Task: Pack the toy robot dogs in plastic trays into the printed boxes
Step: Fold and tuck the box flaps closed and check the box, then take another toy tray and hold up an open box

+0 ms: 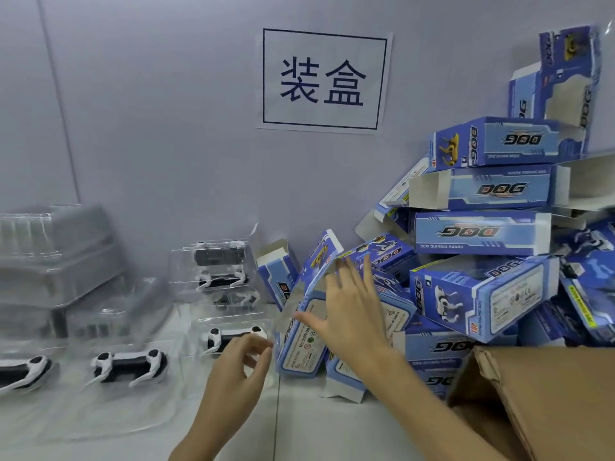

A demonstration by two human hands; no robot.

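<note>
A black and white toy robot dog point(226, 337) lies in a clear plastic tray point(206, 322) on the white table. My left hand point(239, 361) is at the tray's right front corner, its curled fingers pinching the edge. Just to the right, a blue printed box point(301, 347) leans upright with its label side towards me. My right hand point(346, 311) is spread flat against this box, fingers straight. Two more dogs in trays point(129, 364) point(23, 369) lie further left.
A stack of trays with dogs point(219, 271) stands at the back wall, and stacked empty trays point(56, 254) at the left. A tall, loose pile of blue boxes point(482, 231) fills the right side. A brown carton point(532, 400) is at the lower right. A paper sign point(322, 81) hangs on the wall.
</note>
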